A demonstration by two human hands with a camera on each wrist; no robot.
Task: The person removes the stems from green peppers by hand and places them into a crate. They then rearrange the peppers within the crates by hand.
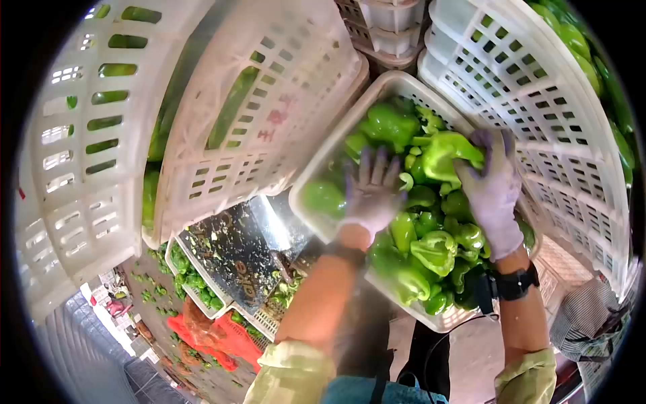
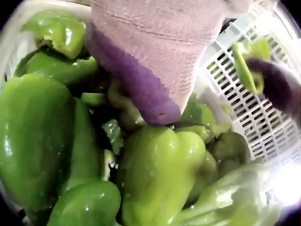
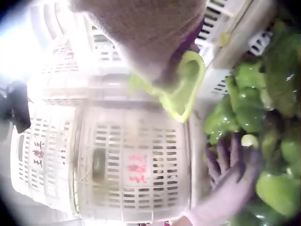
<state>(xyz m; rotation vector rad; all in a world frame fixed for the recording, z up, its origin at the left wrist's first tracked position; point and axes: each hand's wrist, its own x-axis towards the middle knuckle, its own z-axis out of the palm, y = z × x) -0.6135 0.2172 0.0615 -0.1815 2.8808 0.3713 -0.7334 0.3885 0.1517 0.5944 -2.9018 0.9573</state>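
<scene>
A white crate [image 1: 316,165] holds many green peppers, some of them broken. Over its left part the gloved left hand [image 1: 370,195] lies spread, fingers extended on the peppers. The gloved right hand [image 1: 494,192] pinches a light green broken pepper [image 1: 445,156] above the crate's right side. In the right wrist view that pepper [image 3: 186,87] looks hollow and cut open, held by the right hand [image 3: 155,42]. The left wrist view has the left hand [image 2: 146,56] above a pale green pepper [image 2: 157,174].
Tall white crates with peppers inside stand at left [image 1: 282,87] and right [image 1: 538,87]. Below left are a dark surface with scraps [image 1: 235,256], a small crate of green pieces [image 1: 195,279] and red netting [image 1: 219,333]. A checked cloth item [image 1: 582,320] is at lower right.
</scene>
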